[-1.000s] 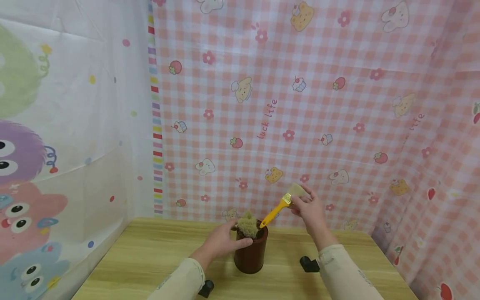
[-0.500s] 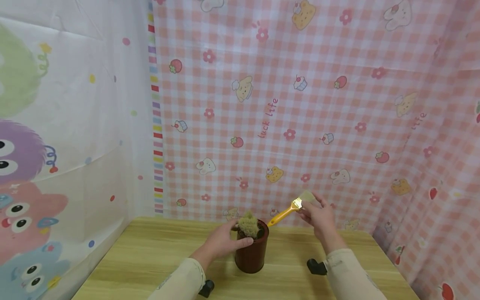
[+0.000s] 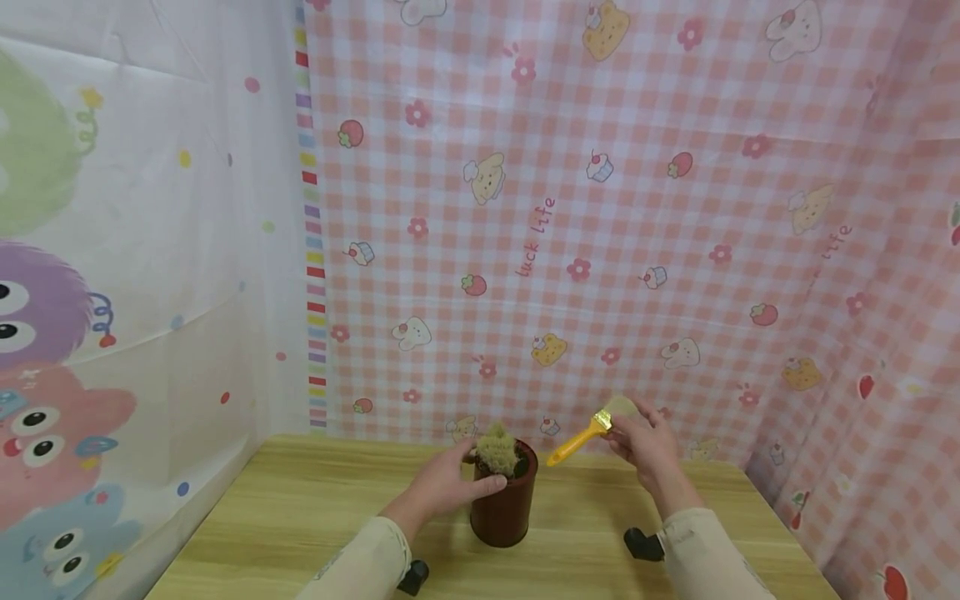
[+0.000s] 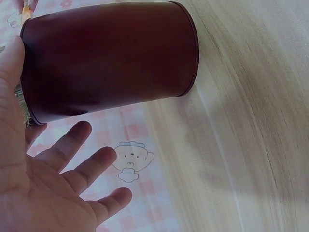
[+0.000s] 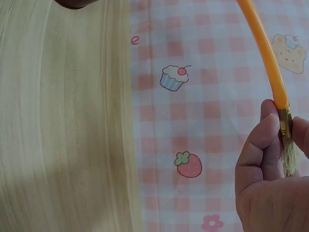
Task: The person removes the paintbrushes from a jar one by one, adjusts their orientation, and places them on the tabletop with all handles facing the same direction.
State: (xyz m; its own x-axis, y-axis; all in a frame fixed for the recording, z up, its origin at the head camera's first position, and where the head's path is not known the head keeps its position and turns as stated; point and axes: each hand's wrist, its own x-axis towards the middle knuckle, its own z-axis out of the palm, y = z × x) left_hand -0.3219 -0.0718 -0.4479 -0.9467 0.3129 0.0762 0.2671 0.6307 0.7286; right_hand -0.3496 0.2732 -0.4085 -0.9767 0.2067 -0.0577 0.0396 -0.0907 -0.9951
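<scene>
A dark red-brown cylindrical container (image 3: 502, 512) stands upright on the wooden table, with a tuft of beige bristles (image 3: 497, 452) sticking out of its top. My left hand (image 3: 444, 483) grips its rim, thumb at the front and index finger on the far side. In the left wrist view the other fingers (image 4: 91, 166) are spread off the wall. To the right of the container, my right hand (image 3: 648, 446) pinches a flat paintbrush (image 3: 577, 442) near its metal band and pale bristles. The brush's yellow-orange handle (image 5: 265, 48) points down and left toward the container, beside its rim.
Behind the table (image 3: 300, 500) hangs a pink checked cloth (image 3: 450, 208) with cartoon prints. A white printed cloth (image 3: 187, 333) closes the left side. Black wrist-worn pieces (image 3: 643, 544) show by both sleeves.
My right hand has moved right and down with the paintbrush, whose handle end has come away from over the container's mouth. My left hand keeps its grip on the rim.
</scene>
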